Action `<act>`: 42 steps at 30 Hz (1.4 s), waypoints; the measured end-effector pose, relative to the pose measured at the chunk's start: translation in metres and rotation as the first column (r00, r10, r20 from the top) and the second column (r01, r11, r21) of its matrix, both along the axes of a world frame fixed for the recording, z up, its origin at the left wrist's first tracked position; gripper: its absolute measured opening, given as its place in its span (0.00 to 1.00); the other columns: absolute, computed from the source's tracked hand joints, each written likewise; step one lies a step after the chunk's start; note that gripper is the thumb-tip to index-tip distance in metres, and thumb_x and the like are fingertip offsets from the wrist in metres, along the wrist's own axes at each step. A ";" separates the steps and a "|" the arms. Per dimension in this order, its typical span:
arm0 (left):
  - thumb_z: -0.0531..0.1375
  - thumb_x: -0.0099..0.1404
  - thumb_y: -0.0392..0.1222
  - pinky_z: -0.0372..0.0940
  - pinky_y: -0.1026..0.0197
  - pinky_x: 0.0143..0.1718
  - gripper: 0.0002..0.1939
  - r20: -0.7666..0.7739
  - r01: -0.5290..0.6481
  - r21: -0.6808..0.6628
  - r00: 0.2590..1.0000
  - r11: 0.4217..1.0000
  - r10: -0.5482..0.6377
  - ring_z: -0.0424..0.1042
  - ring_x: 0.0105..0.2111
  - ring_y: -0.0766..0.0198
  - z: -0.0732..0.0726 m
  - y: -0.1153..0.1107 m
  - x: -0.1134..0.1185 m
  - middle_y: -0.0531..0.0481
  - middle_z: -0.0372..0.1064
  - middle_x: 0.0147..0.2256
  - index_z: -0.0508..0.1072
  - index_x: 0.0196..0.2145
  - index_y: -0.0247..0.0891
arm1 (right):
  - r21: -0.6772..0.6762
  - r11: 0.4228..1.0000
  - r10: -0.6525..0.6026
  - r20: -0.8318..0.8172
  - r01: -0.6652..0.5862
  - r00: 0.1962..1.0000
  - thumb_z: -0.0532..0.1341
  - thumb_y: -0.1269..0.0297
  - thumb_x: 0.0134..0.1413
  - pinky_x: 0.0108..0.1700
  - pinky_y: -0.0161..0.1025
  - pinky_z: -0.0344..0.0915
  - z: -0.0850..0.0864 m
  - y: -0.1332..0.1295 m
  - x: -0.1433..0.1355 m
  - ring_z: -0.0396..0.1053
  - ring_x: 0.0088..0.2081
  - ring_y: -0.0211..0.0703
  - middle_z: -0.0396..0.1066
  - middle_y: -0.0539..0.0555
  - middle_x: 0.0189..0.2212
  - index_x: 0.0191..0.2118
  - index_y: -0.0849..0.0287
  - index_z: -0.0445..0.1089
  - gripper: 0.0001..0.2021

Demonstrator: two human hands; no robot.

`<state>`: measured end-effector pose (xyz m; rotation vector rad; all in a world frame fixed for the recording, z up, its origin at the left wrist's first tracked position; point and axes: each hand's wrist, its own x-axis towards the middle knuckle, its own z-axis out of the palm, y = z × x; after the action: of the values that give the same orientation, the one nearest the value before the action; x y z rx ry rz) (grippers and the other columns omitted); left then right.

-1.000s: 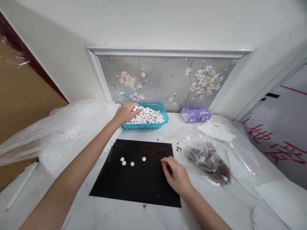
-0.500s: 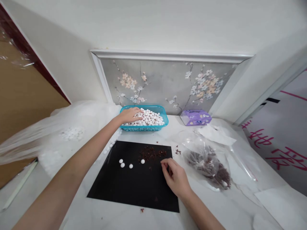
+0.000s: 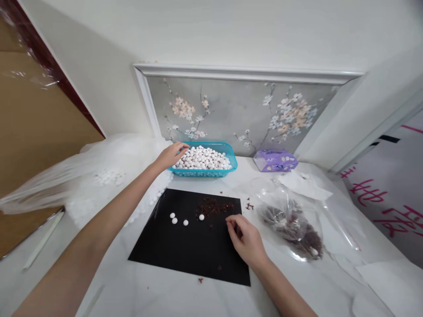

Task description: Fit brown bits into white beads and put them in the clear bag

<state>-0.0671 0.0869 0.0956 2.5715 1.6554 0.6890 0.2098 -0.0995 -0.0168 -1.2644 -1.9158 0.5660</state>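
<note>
My left hand (image 3: 172, 155) is over the left end of a blue plastic basket (image 3: 234, 163), its fingers bent loosely and apart, with nothing visible in them. White round balls (image 3: 206, 158) fill the basket. At the right edge of a black sheet (image 3: 185, 251), my right hand (image 3: 243, 237) is closed in a pinch; whatever its fingertips may hold is too small to make out. Beside it lies a scatter of small dark brown bits (image 3: 214, 207). Several white balls, one of them a single ball (image 3: 201, 217) near the brown bits, rest on the sheet.
A clear bag (image 3: 297, 229) of brown bits lies to the right. Behind it are a purple tissue pack (image 3: 276, 160) and a white tissue (image 3: 306, 186). A large translucent white bag (image 3: 92, 189) with more white balls spreads at left. A framed floral panel (image 3: 228, 105) backs the table.
My left hand has drawn back left from over the balls to the basket's left end, its fingers less spread. My right hand keeps its pinch at the sheet. The view has shifted slightly.
</note>
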 end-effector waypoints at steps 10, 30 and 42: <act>0.52 0.61 0.55 0.63 0.57 0.41 0.22 -0.080 0.134 -0.266 0.984 0.955 -0.160 0.67 0.43 0.57 -0.061 -0.158 -0.014 0.45 0.66 0.45 0.63 0.50 0.42 | -0.054 0.999 0.008 0.044 -0.006 0.999 0.50 0.66 0.58 0.26 0.33 0.60 -0.001 -0.001 0.000 0.62 0.22 0.35 0.65 0.49 0.28 0.36 0.55 0.65 0.07; 0.53 0.63 0.48 0.63 0.63 0.32 0.15 0.207 0.114 -0.406 0.978 0.907 -0.030 0.65 0.30 0.66 -0.082 -0.173 -0.012 0.51 0.65 0.34 0.67 0.46 0.42 | -0.054 0.999 0.010 0.069 -0.007 0.998 0.50 0.66 0.58 0.27 0.33 0.60 -0.001 -0.002 0.000 0.62 0.22 0.34 0.65 0.48 0.28 0.37 0.55 0.65 0.08; 0.60 0.56 0.47 0.60 0.66 0.26 0.10 0.318 0.142 -0.356 0.948 0.924 -0.023 0.63 0.27 0.69 -0.085 -0.168 -0.008 0.53 0.62 0.31 0.70 0.29 0.38 | -0.050 0.999 0.010 0.072 -0.006 0.997 0.50 0.67 0.58 0.27 0.32 0.60 -0.001 -0.002 0.000 0.63 0.23 0.34 0.66 0.48 0.29 0.37 0.55 0.65 0.08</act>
<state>-0.0752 -0.0806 0.0103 2.1278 1.4084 0.6526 0.2099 -0.1013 -0.0178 -1.3253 -1.9779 0.5822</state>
